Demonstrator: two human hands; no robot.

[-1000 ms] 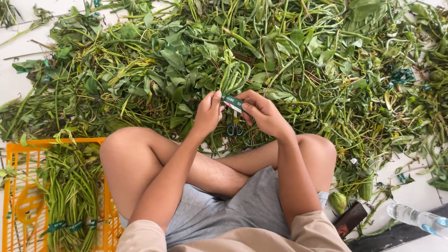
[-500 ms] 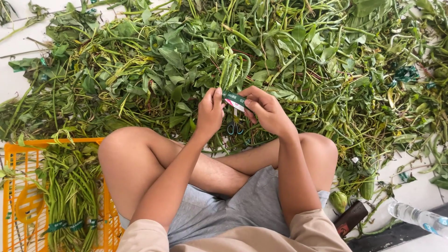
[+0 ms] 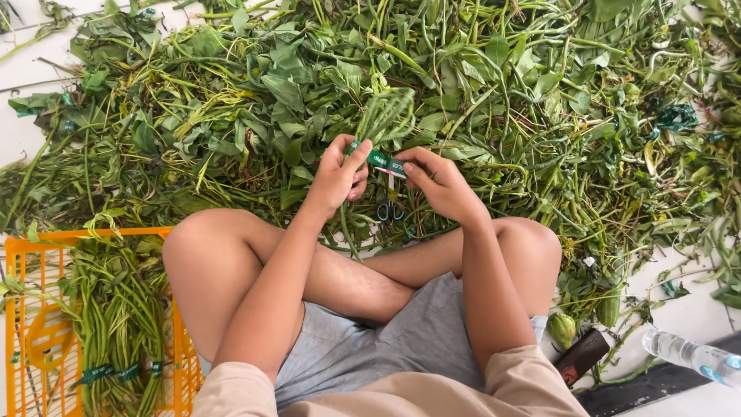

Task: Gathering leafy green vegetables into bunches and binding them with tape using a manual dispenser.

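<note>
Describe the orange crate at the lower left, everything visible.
The orange crate is a plastic basket with slatted, open-grid walls, sitting on the pale floor beside the person's left knee. Only part of it shows; the frame's edge cuts it off. It holds bundles of long green stalks, laid lengthwise and tied near the bottom with green bands. A few loose leaves hang over its upper rim. Neither hand touches it.

the scene is lit brightly and evenly by soft daylight; no single source can be made out. only faint shadows are cast, under the left hand [image 3: 340,174] and right hand [image 3: 436,181] and beneath the knees. the white floor [image 3: 31,69] far left of the fingers is nearly washed out. slight motion blur is seen on the stalks [image 3: 384,116] just above the fingertips. detail is kept sharp elsewhere, with mild stretching towards the corners.
</note>
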